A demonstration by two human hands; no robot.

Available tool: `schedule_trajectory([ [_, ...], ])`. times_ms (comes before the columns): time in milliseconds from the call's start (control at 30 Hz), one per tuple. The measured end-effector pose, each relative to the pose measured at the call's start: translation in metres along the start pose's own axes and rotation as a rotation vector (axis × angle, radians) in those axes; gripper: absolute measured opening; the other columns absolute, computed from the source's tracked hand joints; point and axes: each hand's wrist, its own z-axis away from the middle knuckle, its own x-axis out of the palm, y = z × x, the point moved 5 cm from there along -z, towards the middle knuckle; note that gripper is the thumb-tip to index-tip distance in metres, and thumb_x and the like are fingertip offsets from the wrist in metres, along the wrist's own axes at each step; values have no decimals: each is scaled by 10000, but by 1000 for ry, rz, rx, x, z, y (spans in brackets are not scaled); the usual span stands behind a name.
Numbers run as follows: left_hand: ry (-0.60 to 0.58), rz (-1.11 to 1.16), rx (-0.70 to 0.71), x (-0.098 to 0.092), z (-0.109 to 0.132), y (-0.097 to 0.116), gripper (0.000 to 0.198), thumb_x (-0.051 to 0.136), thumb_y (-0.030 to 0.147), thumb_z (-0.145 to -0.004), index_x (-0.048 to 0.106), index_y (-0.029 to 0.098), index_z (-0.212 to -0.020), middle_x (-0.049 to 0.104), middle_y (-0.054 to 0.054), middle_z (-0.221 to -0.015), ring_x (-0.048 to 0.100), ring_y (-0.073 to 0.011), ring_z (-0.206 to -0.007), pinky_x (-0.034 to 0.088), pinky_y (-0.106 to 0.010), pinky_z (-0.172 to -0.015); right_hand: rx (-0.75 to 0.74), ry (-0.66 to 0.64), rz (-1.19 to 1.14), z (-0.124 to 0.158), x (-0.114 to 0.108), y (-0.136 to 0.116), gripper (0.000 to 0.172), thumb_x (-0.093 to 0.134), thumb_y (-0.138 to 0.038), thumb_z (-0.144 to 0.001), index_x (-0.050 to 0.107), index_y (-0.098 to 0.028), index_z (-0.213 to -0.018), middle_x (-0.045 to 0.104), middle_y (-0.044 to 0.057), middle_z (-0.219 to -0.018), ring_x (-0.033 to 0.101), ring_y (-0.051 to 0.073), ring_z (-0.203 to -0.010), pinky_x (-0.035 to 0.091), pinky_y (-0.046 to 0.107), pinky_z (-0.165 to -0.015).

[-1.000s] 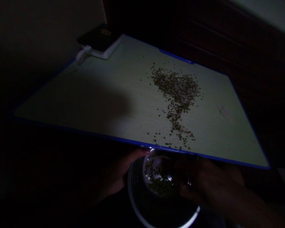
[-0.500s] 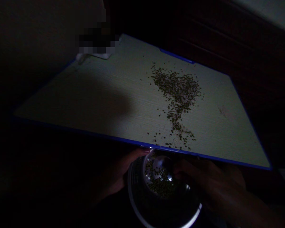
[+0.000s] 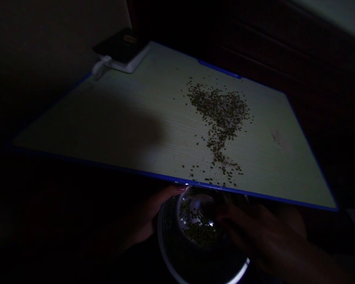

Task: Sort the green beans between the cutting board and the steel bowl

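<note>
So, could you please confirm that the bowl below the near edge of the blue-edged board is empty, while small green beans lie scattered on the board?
Not quite: the bowl is not empty. The head view shows small green beans in it; the rest holds, with more beans scattered on the blue-edged board.

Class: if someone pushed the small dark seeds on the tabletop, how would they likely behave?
Small and roundish, the seeds would probably roll or slide separately; several lie strayed from the main patch. Those beside the near blue edge might drop off easily.
</note>
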Motion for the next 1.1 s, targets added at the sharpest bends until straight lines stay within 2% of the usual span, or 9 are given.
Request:
schedule_trajectory([
  [200,-34,34,-9,-1,-1,-2,441,1024,446,-690,885,191,-1022,851,-65,-1000,792,-223,-907,636,-298,-861,-30,63,14,7,-14,0,355,415,-200,-1103,519,-323,-1420,775,40,-1295,784,140,-1053,656,235,-840],
  [333,62,44,-16,0,4,1,529,1126,479,-414,879,193,-785,826,-48,-838,751,-176,-760,619,-235,-719,68,170,-110,18,-47,25,250,484,-301,-1117,634,-362,-1308,756,18,-1153,774,140,-979,645,218,-745],
  [433,24,26,15,9,11,9,479,1114,519,-413,865,236,-709,816,-17,-792,733,-136,-728,586,-174,-681,168,370,-44,24,-86,68,145,575,-418,-1092,702,-355,-1122,771,6,-1109,777,161,-954,633,233,-738],
  [533,-24,-76,84,14,16,17,371,1031,564,-629,882,253,-768,832,-7,-850,757,-121,-786,585,-130,-718,388,533,60,31,-117,131,358,687,-619,-1020,749,-281,-1120,776,28,-1028,721,161,-774,527,244,-573],
  [633,1,-10,109,12,15,19,372,1079,511,-613,862,239,-745,820,-1,-800,767,-116,-746,584,-120,-675,546,565,104,33,-128,187,349,646,-559,-1089,723,-249,-1231,739,73,-1238,704,174,-974,642,350,-844],
  [733,78,68,48,6,12,13,293,1038,353,-736,865,222,-933,848,1,-972,821,-164,-855,655,-182,-740,590,567,89,30,-129,214,361,658,-534,-1089,705,-215,-1251,738,61,-1183,716,181,-986,644,392,-895],
  [833,101,69,-19,1,10,6,293,991,316,-788,848,188,-1011,847,-18,-1031,833,-200,-896,678,-229,-757,610,600,90,31,-131,212,386,563,-567,-1123,702,-229,-1247,736,43,-1015,695,168,-834,604,357,-795],
  [933,81,34,28,2,11,10,393,1065,404,-661,869,207,-938,850,-20,-968,828,-230,-930,662,-238,-769,592,608,79,34,-135,193,425,444,-599,-1143,702,-281,-1254,749,68,-962,723,206,-832,553,364,-777],
  [1100,-58,1,16,29,11,27,611,977,561,-722,842,194,-1192,836,-123,-1046,761,-400,-1209,618,-480,-1079,440,601,64,30,-123,128,268,540,-477,-1121,699,-291,-1229,781,75,-996,784,201,-886,581,279,-703],
])
